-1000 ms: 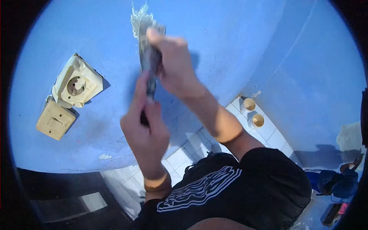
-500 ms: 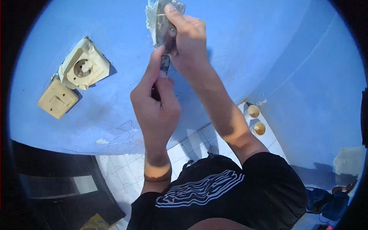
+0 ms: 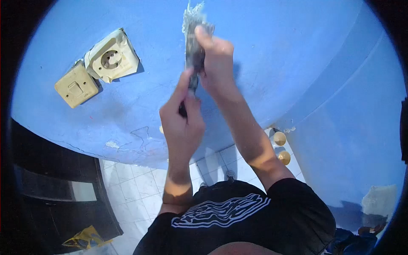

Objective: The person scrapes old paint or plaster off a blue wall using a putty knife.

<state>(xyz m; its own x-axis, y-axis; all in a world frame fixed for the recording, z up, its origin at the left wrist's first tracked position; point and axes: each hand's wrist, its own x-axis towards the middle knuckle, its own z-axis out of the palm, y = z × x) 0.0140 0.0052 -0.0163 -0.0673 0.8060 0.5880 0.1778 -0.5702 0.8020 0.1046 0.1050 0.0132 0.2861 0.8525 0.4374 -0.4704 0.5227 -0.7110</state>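
Note:
Both my hands hold a putty knife [image 3: 193, 46] against the blue wall [image 3: 272, 55]. My left hand [image 3: 182, 121] is wrapped around its dark handle low down. My right hand [image 3: 216, 63] presses fingers on the back of the grey blade, which is smeared with whitish filler. A patch of white filler [image 3: 193, 10] shows on the wall just above the blade tip.
A cream wall socket [image 3: 111, 59] wrapped in tape and a cream light switch [image 3: 76, 88] sit on the wall to the left. Chipped paint [image 3: 112, 145] marks the wall's lower edge. Below are white floor tiles [image 3: 140, 187], two small round cups [image 3: 280, 146], a dark doorway [image 3: 51, 187] and a yellow wrapper [image 3: 85, 238].
The view has tilted, so socket and switch slid up and right. My hands with the putty knife have shifted right along the wall, the blade staying pressed to the filler patch.

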